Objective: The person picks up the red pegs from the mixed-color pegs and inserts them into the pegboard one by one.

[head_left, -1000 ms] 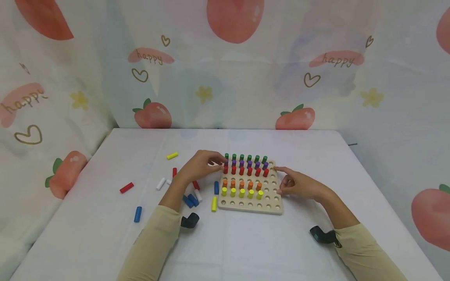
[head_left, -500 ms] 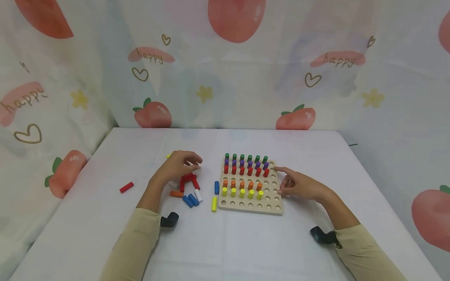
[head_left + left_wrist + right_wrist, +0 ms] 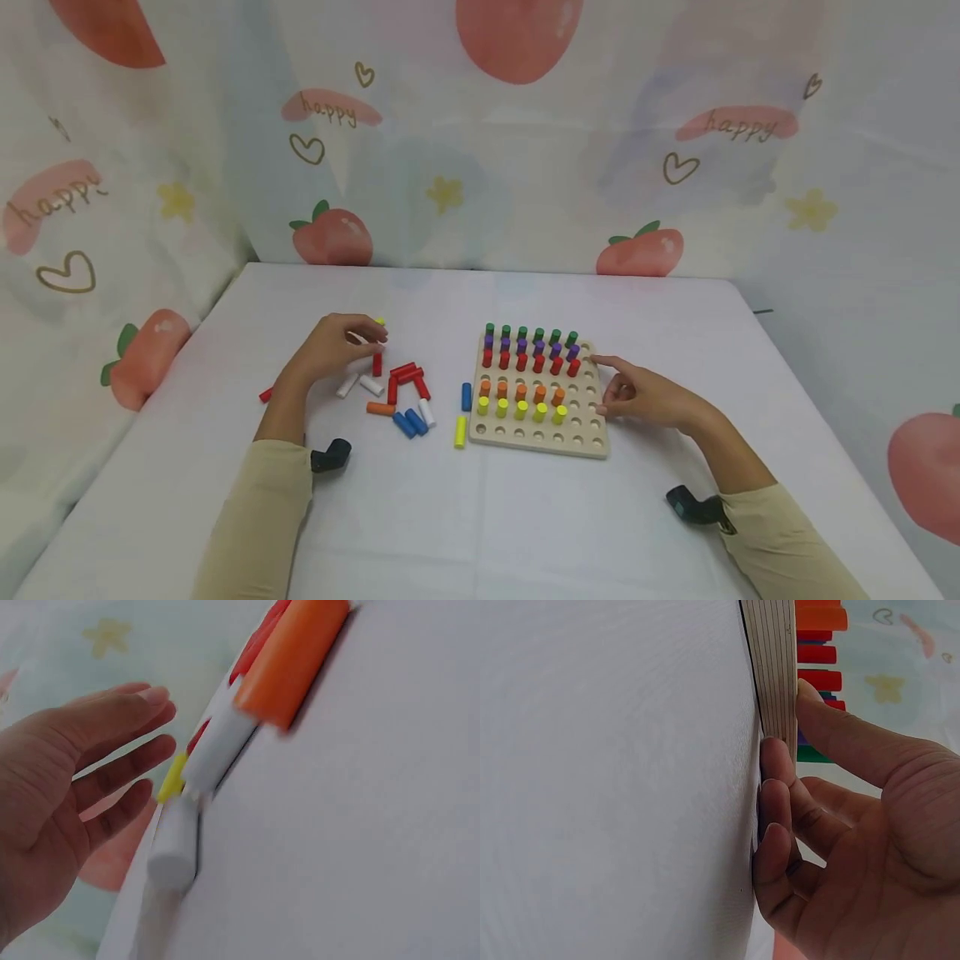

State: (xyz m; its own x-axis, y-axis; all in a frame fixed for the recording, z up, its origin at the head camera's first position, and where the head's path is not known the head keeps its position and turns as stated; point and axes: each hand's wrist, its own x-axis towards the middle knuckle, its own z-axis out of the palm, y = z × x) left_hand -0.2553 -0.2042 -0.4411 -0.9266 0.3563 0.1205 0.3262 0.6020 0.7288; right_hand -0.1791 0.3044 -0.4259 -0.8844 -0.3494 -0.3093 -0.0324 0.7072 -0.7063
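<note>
Your left hand point(image 3: 333, 343) is hovering empty, fingers loosely spread; the nearest red peg point(image 3: 377, 365) is lying just beside its thumb tip, pointing away from you. Your farther right hand point(image 3: 647, 397) is holding the pegboard's point(image 3: 567, 444) edge.

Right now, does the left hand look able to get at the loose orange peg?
Probably yes: the left hand looks empty, and nothing covers the loose orange peg, though two blue pegs lie nearby.
</note>
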